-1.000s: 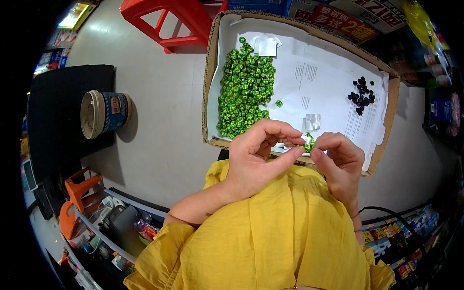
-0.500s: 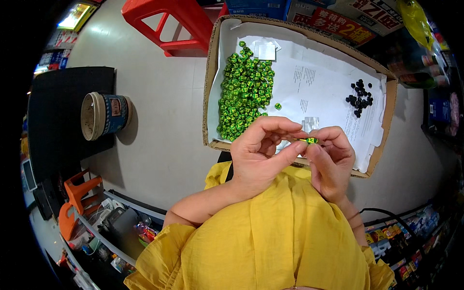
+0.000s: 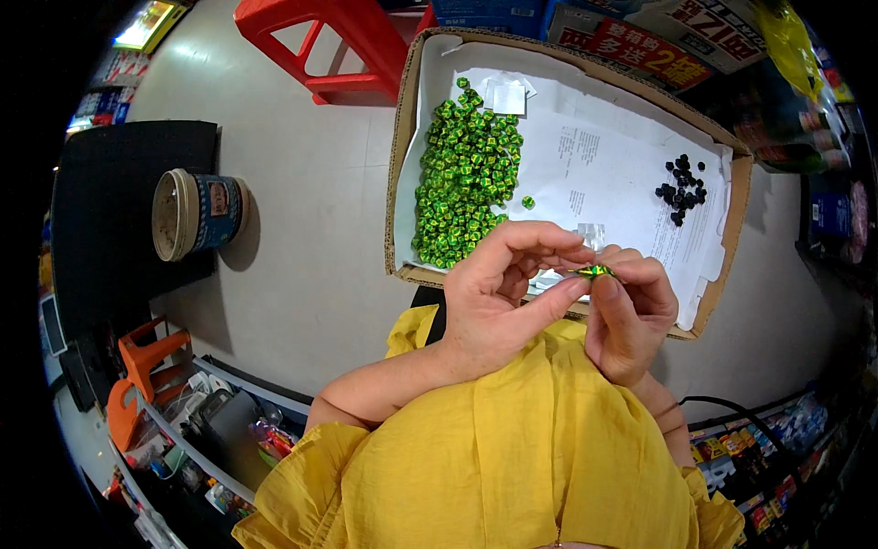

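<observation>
Over the near edge of a shallow cardboard tray [image 3: 395, 183], both my hands meet at a small shiny green piece [image 3: 596, 272]. My left hand [image 3: 503, 297] pinches its left side between thumb and forefinger, the other fingers curled. My right hand [image 3: 631, 306] grips the right side with thumb and fingertips. Much of the piece is covered by the fingers, so its full shape cannot be made out. A large heap of small green faceted pieces [image 3: 462, 174] fills the tray's left side, with one loose green piece [image 3: 528, 202] beside it. Small black faceted pieces [image 3: 681, 194] lie at the right.
Silvery squares [image 3: 506, 98] lie at the tray's back, and another silvery square [image 3: 591, 236] just beyond my hands. White printed paper [image 3: 622, 156] lines the tray. A red stool [image 3: 320, 46] stands behind left, a bucket [image 3: 206, 215] farther left. Boxes [image 3: 640, 46] stand behind.
The green piece has turned in my fingertips and now looks flatter and longer. Both hands have shifted slightly right, and my right fingers have closed in more over it.
</observation>
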A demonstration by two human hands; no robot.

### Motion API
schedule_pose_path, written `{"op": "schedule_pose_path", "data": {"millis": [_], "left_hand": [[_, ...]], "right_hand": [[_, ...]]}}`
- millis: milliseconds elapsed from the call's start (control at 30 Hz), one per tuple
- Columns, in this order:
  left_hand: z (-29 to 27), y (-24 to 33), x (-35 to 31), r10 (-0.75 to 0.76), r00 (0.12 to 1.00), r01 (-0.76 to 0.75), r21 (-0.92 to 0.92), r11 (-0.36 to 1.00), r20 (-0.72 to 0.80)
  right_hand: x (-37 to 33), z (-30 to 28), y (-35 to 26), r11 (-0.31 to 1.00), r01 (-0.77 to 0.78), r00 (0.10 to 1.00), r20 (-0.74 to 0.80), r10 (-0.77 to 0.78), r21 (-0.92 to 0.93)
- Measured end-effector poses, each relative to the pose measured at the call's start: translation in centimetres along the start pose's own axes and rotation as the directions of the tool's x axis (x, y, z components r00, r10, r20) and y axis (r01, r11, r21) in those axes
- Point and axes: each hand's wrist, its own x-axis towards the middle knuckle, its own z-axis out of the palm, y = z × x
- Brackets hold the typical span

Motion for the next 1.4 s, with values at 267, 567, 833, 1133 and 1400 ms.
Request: {"op": "schedule_pose_path", "data": {"millis": [267,567,833,1133,1400], "left_hand": [[-0.1,0.0,0.4,0.008,0.997,-0.007,0.017,1.0,-0.082],[-0.5,0.5,0.9,-0.146,0.98,0.129,-0.133,0.983,-0.133],[-1.4,1.9,1.3,-0.187,0.982,0.186,0.078,0.979,0.015],[-0.3,2.2,1.3,-0.164,0.986,0.165,-0.012,0.986,0.03],[-0.4,1.0,0.5,-0.201,0.976,0.185,-0.173,0.967,-0.078]], "right_hand": [[0.4,0.4,-0.8,0.801,0.292,0.955,0.195,-0.222,-0.523],[2.0,-0.5,-1.3,0.384,0.735,0.661,0.717,-0.222,-0.559],[2.7,-0.7,-3.1,0.892,-0.252,0.924,0.18,0.337,-0.375],[2.3,-0.5,-2.0,0.966,-0.235,0.962,0.119,0.247,-0.104],[0.7,0.5,-0.5,0.947,-0.264,0.964,0.034,0.262,0.182]]}}
